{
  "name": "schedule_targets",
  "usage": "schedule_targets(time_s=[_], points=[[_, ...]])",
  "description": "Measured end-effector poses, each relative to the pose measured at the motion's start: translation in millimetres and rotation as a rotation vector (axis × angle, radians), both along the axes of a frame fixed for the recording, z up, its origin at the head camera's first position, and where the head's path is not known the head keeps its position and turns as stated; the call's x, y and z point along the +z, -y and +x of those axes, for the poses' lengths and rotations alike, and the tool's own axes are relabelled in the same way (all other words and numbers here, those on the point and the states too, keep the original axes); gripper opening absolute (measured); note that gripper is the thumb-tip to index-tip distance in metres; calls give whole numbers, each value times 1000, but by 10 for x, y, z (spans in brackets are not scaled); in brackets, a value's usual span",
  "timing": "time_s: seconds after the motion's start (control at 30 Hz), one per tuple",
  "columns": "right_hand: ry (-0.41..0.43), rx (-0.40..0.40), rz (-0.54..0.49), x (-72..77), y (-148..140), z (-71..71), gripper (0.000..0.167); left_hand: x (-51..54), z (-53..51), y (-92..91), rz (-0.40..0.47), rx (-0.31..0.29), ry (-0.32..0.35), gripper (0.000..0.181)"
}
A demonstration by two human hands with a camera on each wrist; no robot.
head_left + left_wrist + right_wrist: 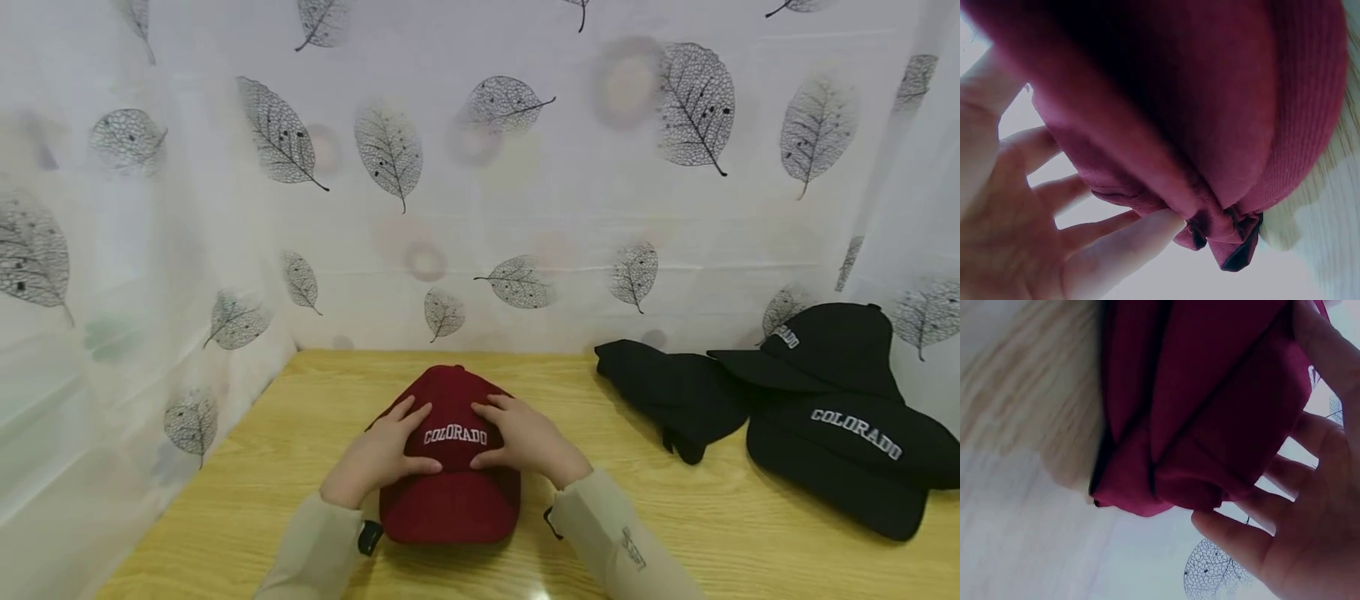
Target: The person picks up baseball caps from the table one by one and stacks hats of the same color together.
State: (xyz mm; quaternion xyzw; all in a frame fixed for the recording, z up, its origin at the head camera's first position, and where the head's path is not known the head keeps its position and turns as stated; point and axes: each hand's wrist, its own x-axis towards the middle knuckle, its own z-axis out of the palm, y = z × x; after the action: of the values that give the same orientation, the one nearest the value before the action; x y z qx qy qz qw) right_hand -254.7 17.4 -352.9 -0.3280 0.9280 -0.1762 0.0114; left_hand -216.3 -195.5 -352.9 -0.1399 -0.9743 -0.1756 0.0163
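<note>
A dark red baseball cap [448, 500] with white COLORADO lettering lies on the table, its brim toward me. My left hand [382, 454] rests on the cap's left side, thumb near the start of the lettering. On the opposite side my right hand [531, 440] touches the crown, fingers spread and thumb just below the lettering's end. Folded red fabric [1222, 112] fills much of the left wrist view, with the left fingers extended along it. In the right wrist view the right fingers [1235, 540] lie against the cap's folded side [1210, 444].
Several black caps lie at the right: one with COLORADO lettering [832, 467] in front, another [840, 350] overlapping it behind, and a black cap [675, 392] to their left. A white curtain [465, 200] with leaf prints hangs behind the wooden table [277, 433] and along its sides.
</note>
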Motion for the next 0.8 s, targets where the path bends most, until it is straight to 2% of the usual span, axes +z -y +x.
schedule_targets(time_s=[0.23, 0.33, 0.53, 0.6, 0.7, 0.8], points=[[-3, -8, -54, -28, -26, 47, 76, -23, -2, 33, 55, -17, -13, 79], [-9, -24, -109, -16, -37, 67, 78, -24, 10, 56, 111, -22, 3, 82], [-16, -81, -224, 26, -53, 105, 86, 16, 63, 160, 211, 48, 65, 100], [12, -110, -245, 37, -61, 114, 88, 27, 71, 206, 234, 55, 102, 100], [65, -149, -270, 40, -87, 123, 87, 40, 80, 260, 295, 74, 201, 92], [96, -154, -296, 20, -120, 116, 84, 52, 93, 289, 338, 99, 296, 83]])
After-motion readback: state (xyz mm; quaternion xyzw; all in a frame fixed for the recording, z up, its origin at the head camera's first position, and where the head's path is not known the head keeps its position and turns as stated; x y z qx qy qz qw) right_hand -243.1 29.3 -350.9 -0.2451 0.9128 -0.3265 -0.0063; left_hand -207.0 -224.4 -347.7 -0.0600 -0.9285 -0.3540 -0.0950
